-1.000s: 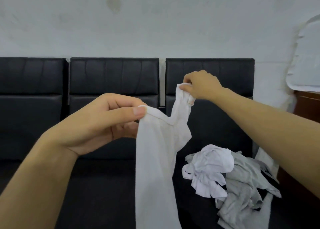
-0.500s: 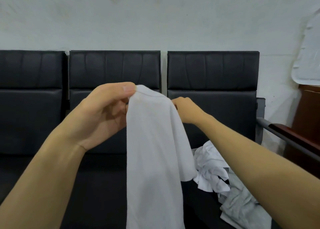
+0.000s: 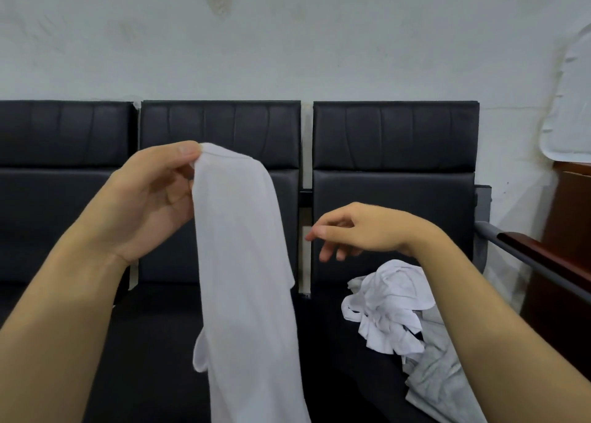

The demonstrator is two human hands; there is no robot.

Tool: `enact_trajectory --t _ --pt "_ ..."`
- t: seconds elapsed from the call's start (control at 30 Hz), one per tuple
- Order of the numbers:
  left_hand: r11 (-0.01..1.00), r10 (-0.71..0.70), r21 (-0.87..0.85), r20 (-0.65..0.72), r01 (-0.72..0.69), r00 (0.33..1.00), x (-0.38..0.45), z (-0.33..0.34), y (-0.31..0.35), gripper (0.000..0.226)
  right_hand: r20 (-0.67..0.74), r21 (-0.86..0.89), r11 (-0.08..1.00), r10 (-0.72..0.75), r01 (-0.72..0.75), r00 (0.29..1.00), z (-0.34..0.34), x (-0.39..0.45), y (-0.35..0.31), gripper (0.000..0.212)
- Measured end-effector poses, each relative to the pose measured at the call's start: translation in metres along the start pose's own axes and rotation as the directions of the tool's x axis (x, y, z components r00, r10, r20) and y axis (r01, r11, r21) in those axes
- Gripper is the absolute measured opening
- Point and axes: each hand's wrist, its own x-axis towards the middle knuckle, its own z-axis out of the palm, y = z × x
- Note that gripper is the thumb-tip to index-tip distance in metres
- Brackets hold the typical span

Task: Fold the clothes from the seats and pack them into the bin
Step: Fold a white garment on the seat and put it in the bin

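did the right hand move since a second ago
Yes. The right hand has dropped from the top edge of the right seat's backrest to its lower panel, letting go of the white garment, now held only by the left hand.

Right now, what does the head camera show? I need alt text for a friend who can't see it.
A person's left hand pinches the top of a white garment that hangs down in front of black seats, while the right hand hovers open beside it, holding nothing. A pile of white and grey clothes lies crumpled on the right-hand seat.
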Motion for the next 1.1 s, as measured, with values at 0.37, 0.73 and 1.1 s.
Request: enact_trajectory --t 0.37,0.73,1.1 --pt "0.998 0.061 -0.021 0.094 -0.059 0.994 -0.003 -0.002 0.008 0.038 0.003 0.329 0.939 -0.105 0.098 0.995 0.049 0.022 -0.022 0.031" --pt "0.998 0.056 -0.020 0.011 -0.056 0.998 -0.006 -0.017 0.006 0.034 -0.072 0.514 0.853 -0.065 0.093 0.995 0.060 0.035 -0.031 0.035" --pt "0.994 0.089 -0.062 0.007 -0.088 0.996 -0.008 -0.008 0.014 0.038 0.017 0.664 0.745 -0.102 0.065 0.995 0.064 0.047 -0.033 0.044"
